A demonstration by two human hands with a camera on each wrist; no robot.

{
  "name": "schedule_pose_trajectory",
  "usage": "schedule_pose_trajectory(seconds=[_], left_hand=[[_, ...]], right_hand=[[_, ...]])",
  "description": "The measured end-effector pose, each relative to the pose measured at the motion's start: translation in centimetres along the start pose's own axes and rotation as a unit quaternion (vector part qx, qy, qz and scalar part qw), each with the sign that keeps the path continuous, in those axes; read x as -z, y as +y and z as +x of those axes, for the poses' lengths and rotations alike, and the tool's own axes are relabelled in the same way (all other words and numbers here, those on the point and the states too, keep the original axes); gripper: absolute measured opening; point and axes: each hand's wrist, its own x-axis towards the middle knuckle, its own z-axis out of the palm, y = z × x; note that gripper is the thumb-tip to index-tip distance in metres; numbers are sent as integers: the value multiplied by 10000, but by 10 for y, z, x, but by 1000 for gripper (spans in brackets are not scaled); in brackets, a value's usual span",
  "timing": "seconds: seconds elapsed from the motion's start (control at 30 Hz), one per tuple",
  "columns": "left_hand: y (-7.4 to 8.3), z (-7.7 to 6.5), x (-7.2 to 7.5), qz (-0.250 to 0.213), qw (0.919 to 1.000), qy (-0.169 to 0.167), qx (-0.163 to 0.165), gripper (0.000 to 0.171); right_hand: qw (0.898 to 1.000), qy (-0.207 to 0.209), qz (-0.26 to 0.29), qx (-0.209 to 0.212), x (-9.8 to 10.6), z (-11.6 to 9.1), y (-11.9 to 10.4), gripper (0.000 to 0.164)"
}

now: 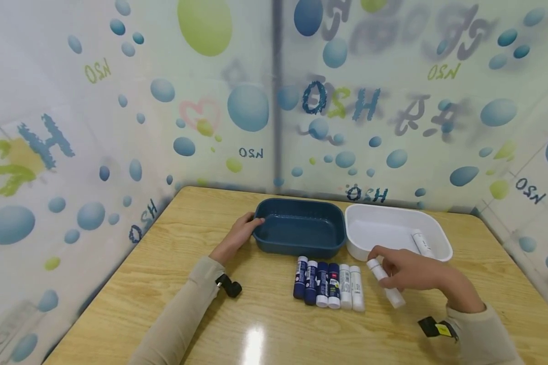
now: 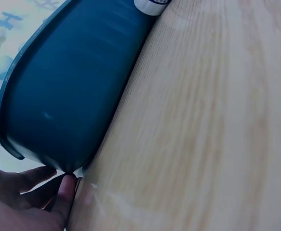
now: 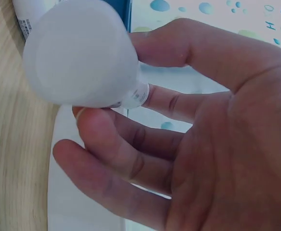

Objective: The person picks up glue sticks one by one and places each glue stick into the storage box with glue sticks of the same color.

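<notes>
My right hand (image 1: 408,268) holds a white glue stick (image 1: 385,283) at a tilt between thumb and fingers, in front of the white bin (image 1: 443,238). Its rounded end (image 3: 80,53) faces the camera in the right wrist view. At the left end of the dark blue bin (image 1: 301,248), my left hand (image 1: 241,230) grips the rim, thumb over the edge and fingers outside. Between the hands, blue glue sticks (image 1: 322,284) and white glue sticks (image 1: 345,286) stand side by side in a row on the table. Another white glue stick (image 1: 421,243) lies inside the white bin.
The two bins sit side by side near the back of the wooden table (image 1: 201,208). Behind them hangs a curtain (image 1: 237,167) printed with bubbles and letters. A black wrist device (image 1: 228,285) is on the left sleeve, another (image 1: 434,328) on the right.
</notes>
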Motion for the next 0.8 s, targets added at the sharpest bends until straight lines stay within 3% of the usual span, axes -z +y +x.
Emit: schedule_pose_trajectory(seconds=[0.23, 0.8], left_hand=[[-1, -2, 1, -39, 10000, 16, 54, 69], [0, 0, -2, -27, 9999, 102, 15, 69]], right_hand=[[9997, 123, 96, 191, 6, -5, -1, 46], [9994, 174, 261, 164, 13, -11, 7, 43]])
